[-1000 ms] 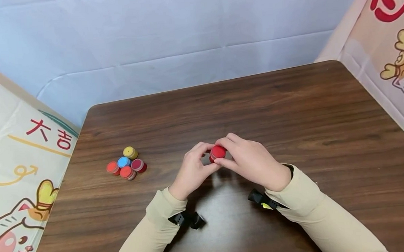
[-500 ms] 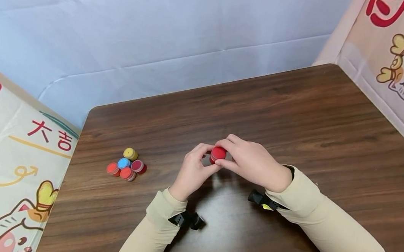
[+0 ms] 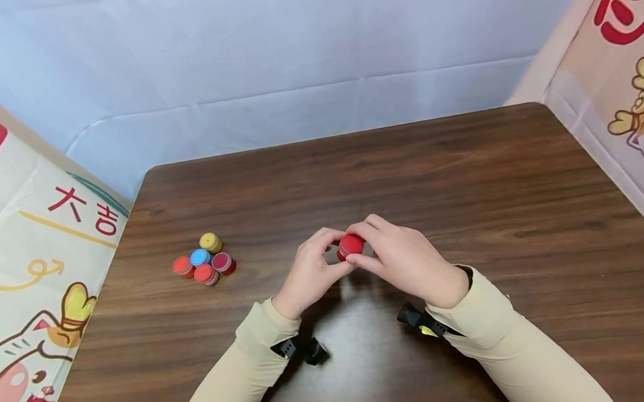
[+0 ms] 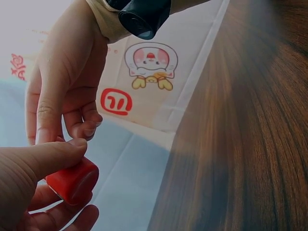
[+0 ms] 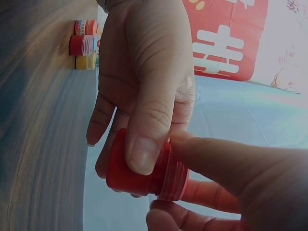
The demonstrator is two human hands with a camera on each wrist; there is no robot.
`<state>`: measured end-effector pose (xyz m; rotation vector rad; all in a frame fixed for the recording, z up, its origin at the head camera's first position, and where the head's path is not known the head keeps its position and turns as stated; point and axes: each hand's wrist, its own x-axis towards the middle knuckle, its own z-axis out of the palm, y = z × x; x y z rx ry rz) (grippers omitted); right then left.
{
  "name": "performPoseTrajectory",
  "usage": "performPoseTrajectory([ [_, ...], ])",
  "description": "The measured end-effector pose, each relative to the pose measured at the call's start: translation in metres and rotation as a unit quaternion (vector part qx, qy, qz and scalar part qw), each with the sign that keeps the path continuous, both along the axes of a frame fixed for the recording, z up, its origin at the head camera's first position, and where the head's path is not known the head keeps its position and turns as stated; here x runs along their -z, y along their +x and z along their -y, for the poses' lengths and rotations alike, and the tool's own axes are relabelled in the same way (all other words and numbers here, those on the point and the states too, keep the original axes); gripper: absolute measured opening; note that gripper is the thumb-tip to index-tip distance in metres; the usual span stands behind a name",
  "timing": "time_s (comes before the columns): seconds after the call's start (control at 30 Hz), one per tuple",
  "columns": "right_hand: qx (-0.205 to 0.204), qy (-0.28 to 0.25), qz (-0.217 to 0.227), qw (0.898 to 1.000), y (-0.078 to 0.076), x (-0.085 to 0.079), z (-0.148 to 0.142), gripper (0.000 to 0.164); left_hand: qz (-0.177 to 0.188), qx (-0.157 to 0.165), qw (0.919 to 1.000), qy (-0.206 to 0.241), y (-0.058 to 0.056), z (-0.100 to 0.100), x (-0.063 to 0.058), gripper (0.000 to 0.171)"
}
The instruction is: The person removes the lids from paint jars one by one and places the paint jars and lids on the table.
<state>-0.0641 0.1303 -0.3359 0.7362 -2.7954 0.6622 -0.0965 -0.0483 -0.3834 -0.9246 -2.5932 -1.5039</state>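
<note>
A small red paint jar [image 3: 351, 245] is held between both hands near the middle of the table, raised off the wood. My left hand [image 3: 311, 268] grips its smooth lower body, the thumb lying along the side. From the right, my right hand [image 3: 404, 257] pinches the ribbed upper end, thumb and fingers round the lid. In the left wrist view the jar [image 4: 77, 180] shows its red base end. The ribbed lid edge of the jar [image 5: 171, 175] is seen in the right wrist view, next to the left thumb. Fingers hide part of the lid.
Several more small paint jars stand grouped on the left of the table: a yellow jar [image 3: 210, 242], a blue jar [image 3: 200, 257], a dark red jar [image 3: 224, 263] and orange-red jars [image 3: 206, 274]. Printed cloth [image 3: 47, 270] and a pale backdrop [image 3: 292, 57] border the brown table [image 3: 463, 175].
Both hands keep the same hold on the red jar. The whole head view shifts slightly; no jar on the table has moved visibly.
</note>
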Motion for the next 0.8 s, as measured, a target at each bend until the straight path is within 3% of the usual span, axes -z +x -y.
performPoseTrajectory([
  [0.8,-0.001,0.011,0.001,1.0,0.0008,0.0007,0.0023,0.035,0.001,-0.003,1.0,-0.002,0.0003,0.0009,0.0007,0.029],
])
